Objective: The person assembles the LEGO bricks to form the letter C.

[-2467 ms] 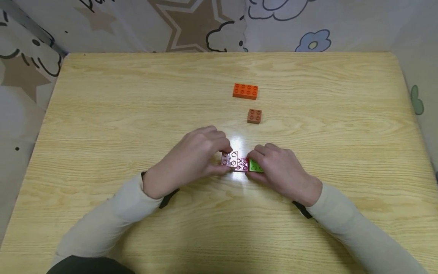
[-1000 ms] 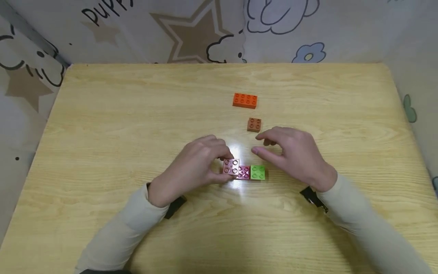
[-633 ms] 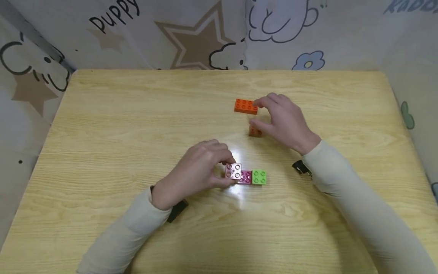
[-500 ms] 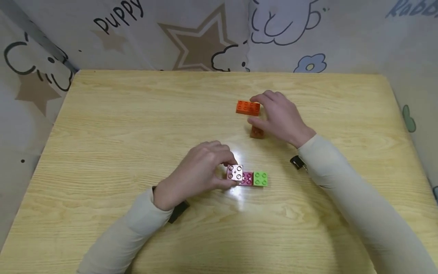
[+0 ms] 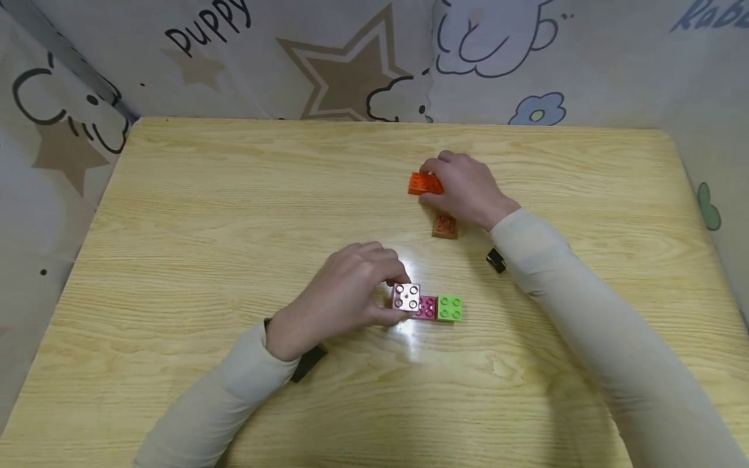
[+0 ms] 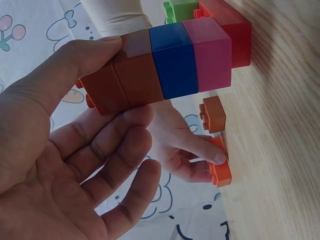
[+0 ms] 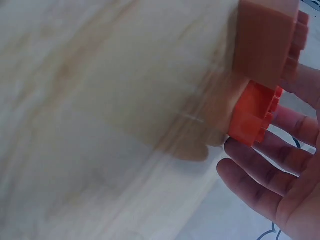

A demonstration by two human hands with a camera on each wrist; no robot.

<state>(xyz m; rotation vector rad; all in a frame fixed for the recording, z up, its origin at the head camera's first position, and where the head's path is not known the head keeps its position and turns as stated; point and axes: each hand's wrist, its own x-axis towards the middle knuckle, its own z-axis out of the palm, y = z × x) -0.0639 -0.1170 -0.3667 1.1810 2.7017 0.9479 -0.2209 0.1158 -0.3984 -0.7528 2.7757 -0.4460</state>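
Observation:
My left hand point(image 5: 348, 286) pinches the top of an upright stack: two brown bricks point(image 6: 122, 82), a blue brick point(image 6: 173, 60) and a pink brick point(image 6: 207, 54). The stack stands on one end of a red brick point(image 6: 237, 37), with a green brick point(image 5: 450, 308) at its other end. Glare pales the top brown brick in the head view. My right hand point(image 5: 465, 188) grips the orange eight-stud brick point(image 5: 424, 184) between thumb and fingers, hiding its right part. Just in front of that hand lies a small brown brick point(image 5: 445, 227), stud side up.
The bricks rest on a wood-grain table point(image 5: 234, 195). A patterned wall point(image 5: 351, 58) borders its back and sides. Dark wrist devices point(image 5: 309, 363) are strapped below both sleeves.
My right hand has left the green brick, moved away over the small brown brick, and closed on the orange one. My left hand has kept its pinch on the stack. The head view has shifted slightly.

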